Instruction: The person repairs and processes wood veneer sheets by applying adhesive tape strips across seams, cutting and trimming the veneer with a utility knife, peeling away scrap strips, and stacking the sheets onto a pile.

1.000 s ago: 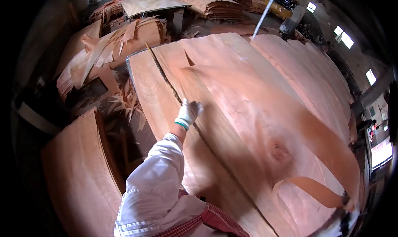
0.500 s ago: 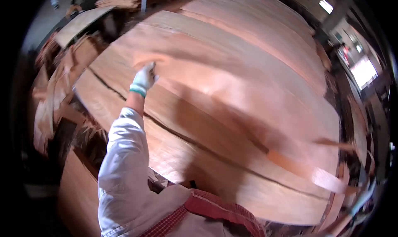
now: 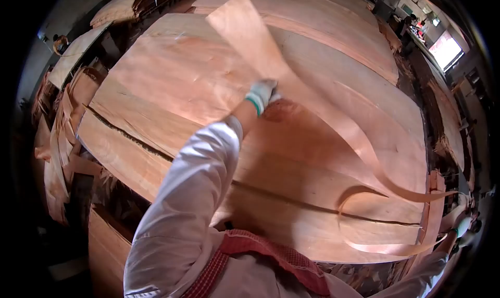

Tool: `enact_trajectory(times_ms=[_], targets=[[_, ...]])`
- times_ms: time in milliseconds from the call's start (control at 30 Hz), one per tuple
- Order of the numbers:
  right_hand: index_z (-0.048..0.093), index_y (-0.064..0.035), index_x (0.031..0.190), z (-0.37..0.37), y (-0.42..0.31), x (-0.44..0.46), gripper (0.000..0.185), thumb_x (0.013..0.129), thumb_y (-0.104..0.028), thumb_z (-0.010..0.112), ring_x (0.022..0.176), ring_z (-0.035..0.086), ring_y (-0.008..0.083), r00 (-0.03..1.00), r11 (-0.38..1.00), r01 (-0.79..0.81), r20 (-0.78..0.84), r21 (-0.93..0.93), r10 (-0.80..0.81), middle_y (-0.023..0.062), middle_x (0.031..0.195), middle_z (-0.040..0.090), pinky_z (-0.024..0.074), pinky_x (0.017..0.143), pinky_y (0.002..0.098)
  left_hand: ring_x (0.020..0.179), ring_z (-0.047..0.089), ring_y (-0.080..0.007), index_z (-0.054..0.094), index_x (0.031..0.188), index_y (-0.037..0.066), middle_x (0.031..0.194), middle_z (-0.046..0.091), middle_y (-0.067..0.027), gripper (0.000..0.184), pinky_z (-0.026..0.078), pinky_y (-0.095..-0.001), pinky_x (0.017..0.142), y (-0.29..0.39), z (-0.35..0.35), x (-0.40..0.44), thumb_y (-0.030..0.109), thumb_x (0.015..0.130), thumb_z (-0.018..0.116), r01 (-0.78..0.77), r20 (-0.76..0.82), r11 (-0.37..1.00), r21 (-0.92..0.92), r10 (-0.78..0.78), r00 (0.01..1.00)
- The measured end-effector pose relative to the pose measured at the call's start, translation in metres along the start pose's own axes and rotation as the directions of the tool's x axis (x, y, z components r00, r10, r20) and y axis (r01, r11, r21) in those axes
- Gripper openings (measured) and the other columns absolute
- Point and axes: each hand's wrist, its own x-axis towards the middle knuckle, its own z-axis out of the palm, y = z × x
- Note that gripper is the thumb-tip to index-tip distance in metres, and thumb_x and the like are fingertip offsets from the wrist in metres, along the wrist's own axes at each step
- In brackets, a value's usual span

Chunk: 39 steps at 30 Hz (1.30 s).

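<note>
My left hand [image 3: 262, 96], in a white glove with a green cuff, is closed on the edge of a long veneer strip [image 3: 325, 108] above the middle of the sheet stack. The strip's wide end rises toward the far side, and the rest bends away to the right. At the far right, my right hand [image 3: 462, 228], also gloved, is closed on the narrow ends of this strip and of a second, curled veneer strip [image 3: 385, 248]. Its fingers are partly lost at the dark image edge. Beneath lie broad veneer sheets [image 3: 172, 63], with a dark gap between two near the front.
Torn veneer scraps [image 3: 60, 141] are heaped along the left side. More stacked veneer [image 3: 122, 9] stands at the far left, and another stack [image 3: 448, 126] runs along the right. A person [image 3: 60, 44] is at the far left; others are in the right background.
My left hand has moved from the left part of the sheets to the middle, and a veneer strip now stands raised in it. My right hand shows more clearly, and the view has shifted.
</note>
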Motion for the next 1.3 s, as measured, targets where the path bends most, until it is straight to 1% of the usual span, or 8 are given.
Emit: enact_trajectory(times_ms=[367, 467, 567, 600, 700, 800, 1000, 1300], targets=[[0.044, -0.0023, 0.139, 0.023, -0.377, -0.093, 0.046, 0.094, -0.008, 0.051, 0.119, 0.055, 0.0262, 0.723, 0.486, 0.663, -0.321, 0.570, -0.611, 0.0122, 0.136, 0.054, 0.0426, 0.102, 0.0353, 0.080, 0.063, -0.0212, 0.057, 0.102, 0.009, 0.088, 0.063, -0.0073, 0.013, 0.058, -0.0350, 0.073, -0.189, 0.038, -0.006, 0.021, 0.098, 0.052, 0.211, -0.136, 0.885, -0.416, -0.290, 0.947], [0.049, 0.0028, 0.132, 0.062, -0.527, -0.286, 0.039, 0.096, -0.012, 0.050, 0.108, 0.058, 0.0264, 0.571, -0.105, -0.227, 0.045, 0.968, -0.820, 0.0156, 0.127, 0.058, 0.0459, 0.096, 0.0353, 0.083, 0.064, -0.0230, 0.058, 0.101, 0.008, 0.090, 0.064, -0.0083, 0.016, 0.058, -0.0396, 0.076, -0.187, 0.047, -0.013, 0.024, 0.098, 0.054, 0.400, -0.079, 0.845, -0.355, -0.454, 0.888], [0.062, -0.0058, 0.118, 0.051, -0.593, -0.434, 0.026, 0.096, -0.012, 0.050, 0.088, 0.059, 0.0408, 0.139, -0.138, 0.713, -0.332, 0.687, -0.933, 0.0223, 0.108, 0.060, 0.0494, 0.073, 0.0468, 0.084, 0.065, -0.0287, 0.058, 0.101, 0.008, 0.093, 0.066, -0.0131, 0.016, 0.057, -0.0440, 0.072, -0.168, 0.020, -0.021, 0.023, 0.096, 0.056, 0.685, 0.290, 0.653, -0.323, -0.621, 0.728], [0.060, -0.0014, 0.117, 0.060, -0.603, -0.463, 0.028, 0.096, -0.017, 0.049, 0.094, 0.058, 0.0460, 0.073, -0.221, 0.642, -0.345, 0.734, -0.936, 0.0259, 0.109, 0.060, 0.0483, 0.079, 0.0485, 0.085, 0.065, -0.0307, 0.059, 0.103, 0.008, 0.092, 0.066, -0.0143, 0.017, 0.056, -0.0447, 0.072, -0.166, 0.000, -0.011, 0.022, 0.094, 0.057, 0.245, 0.343, 0.940, 0.237, -0.317, 0.884], [0.058, 0.0003, 0.117, 0.064, -0.612, -0.517, 0.035, 0.096, -0.026, 0.050, 0.099, 0.055, 0.0501, 0.113, 0.381, 0.083, 0.371, 0.921, -0.922, 0.0287, 0.114, 0.057, 0.0454, 0.089, 0.0510, 0.085, 0.063, -0.0356, 0.058, 0.110, 0.009, 0.092, 0.064, -0.0168, 0.024, 0.052, -0.0447, 0.071, -0.137, -0.068, 0.017, 0.020, 0.089, 0.060, -0.615, 0.588, 0.127, 0.778, 0.197, 0.784], [0.058, 0.0028, 0.113, 0.070, -0.612, -0.530, 0.038, 0.097, -0.030, 0.047, 0.099, 0.057, 0.0476, 0.159, 0.384, 0.312, 0.350, 0.869, -0.923, 0.0305, 0.113, 0.057, 0.0465, 0.088, 0.0505, 0.087, 0.060, -0.0354, 0.059, 0.110, 0.011, 0.101, 0.061, -0.0143, 0.027, 0.050, -0.0430, 0.076, -0.072, -0.110, 0.037, 0.018, 0.085, 0.061, -0.154, 0.244, -0.235, 0.960, 0.422, 0.873], [0.059, -0.0041, 0.093, 0.003, -0.671, -0.578, 0.021, 0.093, -0.022, 0.049, 0.070, 0.067, 0.0384, -0.010, 0.027, 0.801, 0.058, 0.598, -0.998, 0.0214, 0.084, 0.067, 0.0541, 0.062, 0.0491, 0.113, 0.054, -0.0286, 0.057, 0.114, 0.012, 0.121, 0.057, -0.0116, 0.028, 0.045, -0.0411, 0.095, -0.076, -0.160, 0.077, 0.012, 0.087, 0.052, -0.181, 0.198, -0.083, 0.980, 0.506, 0.839], [0.057, -0.0059, 0.098, -0.040, -0.757, -0.670, 0.016, 0.089, -0.016, 0.048, 0.072, 0.068, 0.0387, -0.113, 0.005, 0.608, 0.093, 0.794, -0.989, 0.0194, 0.078, 0.068, 0.0543, 0.065, 0.0509, 0.120, 0.052, -0.0319, 0.056, 0.123, 0.006, 0.130, 0.054, -0.0155, 0.036, 0.041, -0.0386, 0.102, -0.074, -0.174, 0.082, 0.008, 0.088, 0.048, -0.372, 0.287, 0.035, 0.927, 0.571, 0.769]])
